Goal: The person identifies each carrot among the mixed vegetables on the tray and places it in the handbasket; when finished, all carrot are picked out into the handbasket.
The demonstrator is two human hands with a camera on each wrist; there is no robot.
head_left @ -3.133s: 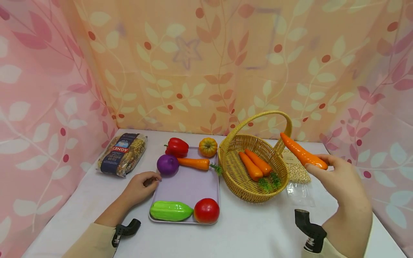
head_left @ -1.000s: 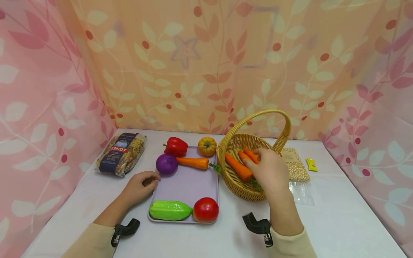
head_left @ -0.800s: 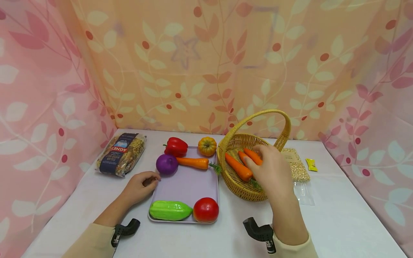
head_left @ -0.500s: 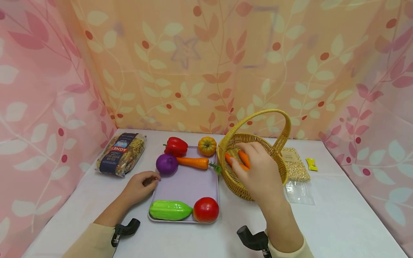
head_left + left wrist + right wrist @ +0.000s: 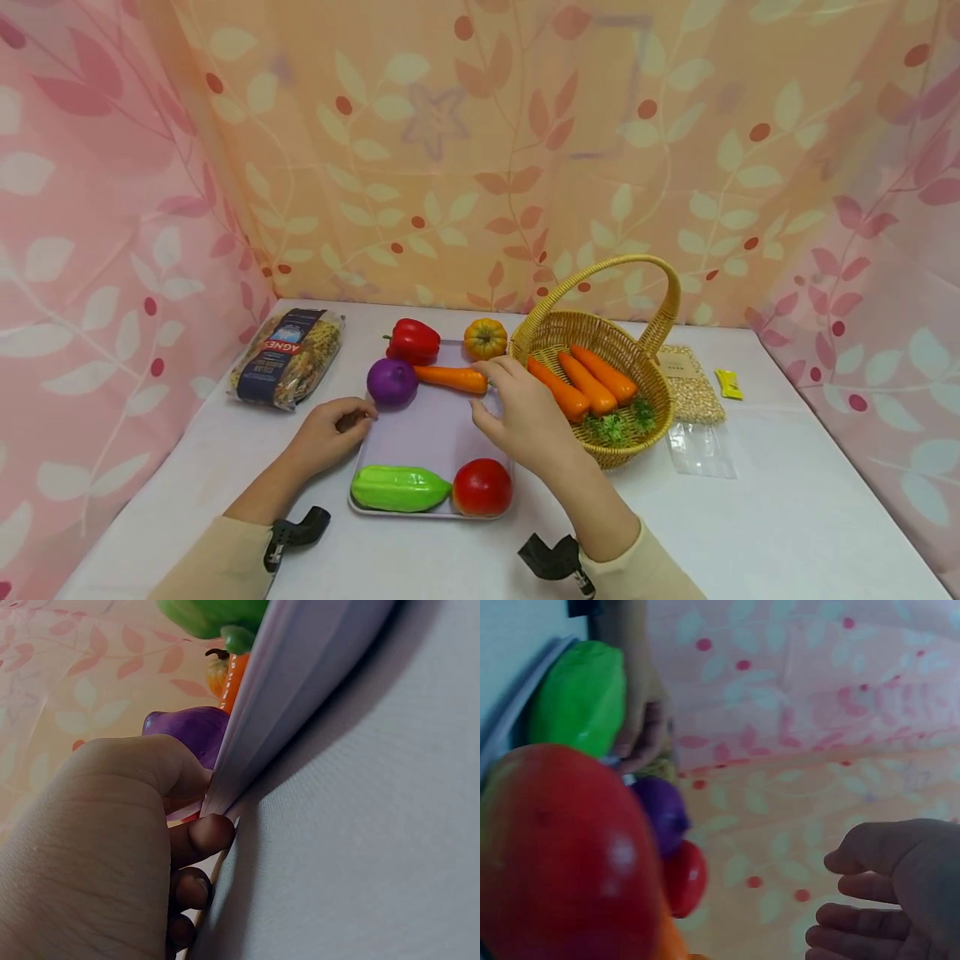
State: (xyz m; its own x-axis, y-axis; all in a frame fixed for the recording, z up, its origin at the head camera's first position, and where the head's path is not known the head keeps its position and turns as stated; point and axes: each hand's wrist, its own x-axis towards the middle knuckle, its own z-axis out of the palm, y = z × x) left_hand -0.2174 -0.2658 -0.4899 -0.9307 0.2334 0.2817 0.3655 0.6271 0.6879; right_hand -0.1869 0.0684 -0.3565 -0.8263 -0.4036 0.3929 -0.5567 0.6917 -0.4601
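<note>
My left hand [image 5: 333,433] pinches the left rim of a lilac tray [image 5: 435,433]; the left wrist view has the rim between its thumb and fingers. Over the tray's right side, my right hand [image 5: 525,417] has its fingers spread and holds nothing, its fingertips by the leafy end of a carrot [image 5: 457,379]. The tray also bears a purple round vegetable [image 5: 392,383], a red bell pepper [image 5: 414,342], a small pumpkin [image 5: 485,339], a green ridged vegetable [image 5: 401,488] and a red tomato-like fruit [image 5: 482,487]. Three carrots [image 5: 603,372] lie in a wicker basket [image 5: 652,417].
A pasta bag [image 5: 287,358] lies at the back left of the white table [image 5: 465,558]. Right of the basket are a bag of pale kernels [image 5: 693,396] and a small yellow packet [image 5: 727,384]. The basket's tall handle [image 5: 630,260] arches above it. Floral curtains surround the table.
My right hand brought a carrot from the right into the basket, let it go beside the other two, then moved left over the tray. My left hand stayed at the tray rim.
</note>
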